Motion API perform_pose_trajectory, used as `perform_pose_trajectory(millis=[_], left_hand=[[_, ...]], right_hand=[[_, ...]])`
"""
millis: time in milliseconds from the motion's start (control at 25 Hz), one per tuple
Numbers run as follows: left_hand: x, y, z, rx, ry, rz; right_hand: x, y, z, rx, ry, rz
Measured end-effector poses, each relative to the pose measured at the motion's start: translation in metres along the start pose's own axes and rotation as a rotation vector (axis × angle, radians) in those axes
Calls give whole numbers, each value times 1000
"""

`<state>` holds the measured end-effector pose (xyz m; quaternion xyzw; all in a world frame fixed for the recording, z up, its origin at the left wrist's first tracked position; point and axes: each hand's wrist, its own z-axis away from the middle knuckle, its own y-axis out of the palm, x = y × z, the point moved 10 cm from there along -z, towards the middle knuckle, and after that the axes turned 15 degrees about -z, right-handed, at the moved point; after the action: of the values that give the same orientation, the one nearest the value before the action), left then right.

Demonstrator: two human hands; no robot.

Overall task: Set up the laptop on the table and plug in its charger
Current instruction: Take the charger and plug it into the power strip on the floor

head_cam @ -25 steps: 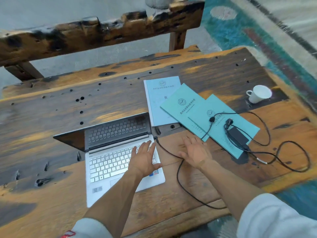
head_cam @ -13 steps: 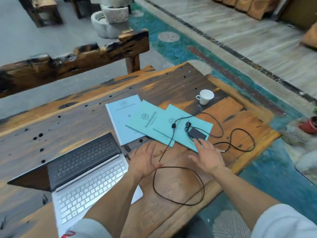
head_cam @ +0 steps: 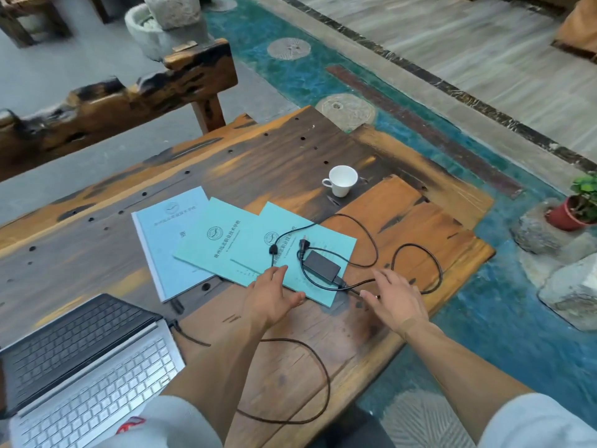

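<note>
While the laptop (head_cam: 87, 367) sits open at the near left corner of the table (head_cam: 403, 215), its screen tipped far back and its silver keyboard facing the person, both hands reach out over the wood to the right of it. The left hand (head_cam: 271, 299) is spread and relaxed, palm down, grasping nothing, its fingertips at the near edge of the green booklets (head_cam: 245, 250) and just short of the adapter (head_cam: 322, 266). The right hand (head_cam: 392, 302) is likewise spread with fingers loose, hovering to the right of the adapter, over the cable (head_cam: 416, 253); whether the fingers touch the cable I cannot tell. The adapter, a flat black brick, lies on the rightmost booklet, beyond the laptop and to its right. A plug (head_cam: 303, 245) rests just beside the adapter's far end, on the same booklet, connected to nothing. From the adapter the cable loops out right across the bare planks, and another run curls in a wide loop toward the near table edge and back to the laptop's right side, where it meets the hinge corner. A white cup (head_cam: 341, 180) stands farther from the laptop than the booklets, well apart from the adapter. A third, paler booklet (head_cam: 168, 234) lies straight beyond the laptop's screen.
</note>
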<state>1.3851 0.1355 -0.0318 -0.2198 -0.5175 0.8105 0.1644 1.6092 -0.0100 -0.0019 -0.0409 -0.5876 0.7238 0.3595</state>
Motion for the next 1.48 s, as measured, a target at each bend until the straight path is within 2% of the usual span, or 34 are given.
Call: perform_pose_trajectory(millis=[160, 320, 520, 640, 840, 1080, 1280, 1480], left_hand=[[-10, 19, -37, 80, -116, 2], [-9, 40, -71, 161, -273, 195], [-9, 62, -89, 149, -449, 378], [-6, 69, -92, 136, -518, 416], [-7, 59, -86, 72, -535, 482], [-23, 21, -56, -1, -427, 703], [-39, -24, -30, 2, -330, 863], [-73, -64, -4, 66, -129, 854]], right_hand=[[-1, 4, -46, 50, -75, -1], [15, 26, -93, 176, -158, -33], [39, 75, -126, 340, -167, -62], [46, 96, -131, 341, -184, -23], [49, 90, -133, 275, -170, -16], [27, 29, -133, 167, -99, -200], [-10, -56, -112, -82, 76, -508], [-59, -141, -54, -377, 201, -761]])
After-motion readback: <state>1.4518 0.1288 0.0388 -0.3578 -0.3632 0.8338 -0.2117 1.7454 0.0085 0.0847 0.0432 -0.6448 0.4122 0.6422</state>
